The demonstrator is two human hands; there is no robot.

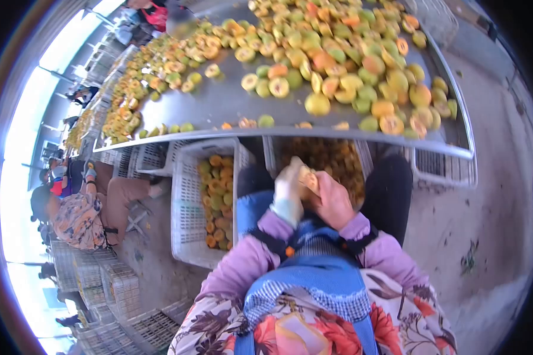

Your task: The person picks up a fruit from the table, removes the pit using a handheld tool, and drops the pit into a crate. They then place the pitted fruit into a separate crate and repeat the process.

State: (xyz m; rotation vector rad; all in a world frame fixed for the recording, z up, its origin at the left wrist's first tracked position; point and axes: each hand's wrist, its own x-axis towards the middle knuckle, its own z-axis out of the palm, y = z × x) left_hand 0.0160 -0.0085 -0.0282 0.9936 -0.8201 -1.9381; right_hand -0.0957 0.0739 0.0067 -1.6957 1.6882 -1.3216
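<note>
My left hand, in a pale glove, and my bare right hand meet in front of my lap. Between them is an apricot piece, cut side showing, with the fingers of both hands closed around it. Motion smears it slightly, and whether a small tool is also in the right hand is hidden. Just beyond and below the hands, a crate between my knees holds many darker fruit pieces. Above it, a metal table bears a heap of halved apricots, yellow, green and orange.
A white plastic crate with apricots stands left of my knee. Another crate is under the table at right. At left a person in a patterned top sits near stacked crates. The table's raised metal rim runs beyond my hands.
</note>
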